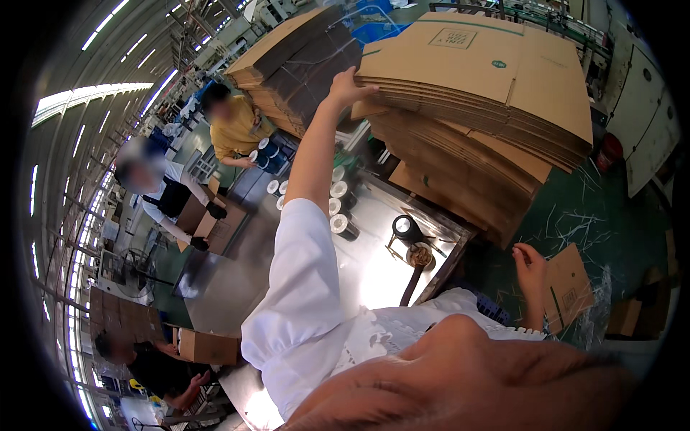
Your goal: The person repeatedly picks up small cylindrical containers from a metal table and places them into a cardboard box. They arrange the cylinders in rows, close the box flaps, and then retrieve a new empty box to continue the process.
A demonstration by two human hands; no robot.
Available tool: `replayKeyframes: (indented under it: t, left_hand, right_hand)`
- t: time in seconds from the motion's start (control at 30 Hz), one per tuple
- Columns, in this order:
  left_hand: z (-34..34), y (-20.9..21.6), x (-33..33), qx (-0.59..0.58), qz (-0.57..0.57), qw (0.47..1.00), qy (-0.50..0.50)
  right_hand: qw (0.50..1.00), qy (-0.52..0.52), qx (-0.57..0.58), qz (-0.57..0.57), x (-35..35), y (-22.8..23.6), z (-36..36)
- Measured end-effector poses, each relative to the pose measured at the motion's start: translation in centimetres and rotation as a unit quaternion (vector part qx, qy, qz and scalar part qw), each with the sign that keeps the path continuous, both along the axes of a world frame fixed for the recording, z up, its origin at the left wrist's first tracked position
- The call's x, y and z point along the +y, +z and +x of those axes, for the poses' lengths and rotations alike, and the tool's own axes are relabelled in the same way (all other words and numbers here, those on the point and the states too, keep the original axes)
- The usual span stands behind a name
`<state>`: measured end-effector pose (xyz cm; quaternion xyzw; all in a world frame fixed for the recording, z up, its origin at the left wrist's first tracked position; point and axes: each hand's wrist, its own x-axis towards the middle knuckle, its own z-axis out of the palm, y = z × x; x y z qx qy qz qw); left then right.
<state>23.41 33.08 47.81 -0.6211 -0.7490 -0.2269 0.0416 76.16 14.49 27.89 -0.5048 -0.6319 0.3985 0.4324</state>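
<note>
My left hand (346,89) reaches far forward to the near left corner of a tall stack of flattened cardboard boxes (460,61). Its thumb stretches out against the layered edges and the other fingers are partly hidden; no grip round the cardboard shows. Low on the right, my right hand (530,276) hangs beside the stack with loosely bent fingers and nothing in it. Behind that hand a loose flat piece of cardboard (569,287) lies near the floor. The upper boxes lie flat, while lower ones sit askew.
A metal worktable (370,269) carries several wire spools (343,226), a black cylinder (407,228) and a small round container (419,255). Another cardboard stack (295,65) stands behind. Three co-workers are on the left, one at an open carton (223,226). Pale strips (575,223) litter the green floor.
</note>
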Motion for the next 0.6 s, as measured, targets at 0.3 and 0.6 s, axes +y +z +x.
replayKeyframes:
  t: [0.3, 0.6]
  left_hand:
    - [5.3, -1.5, -2.7, 0.064, 0.197, 0.978, 0.022]
    - [9.3, -3.2, -5.8, 0.224, 0.208, 0.935, -0.181]
  right_hand:
    - [0.992, -0.017, -0.047, 0.113, 3.6, 6.8, 0.5]
    - [0.856, 0.006, -0.178, 0.486, 7.5, 17.2, -6.0]
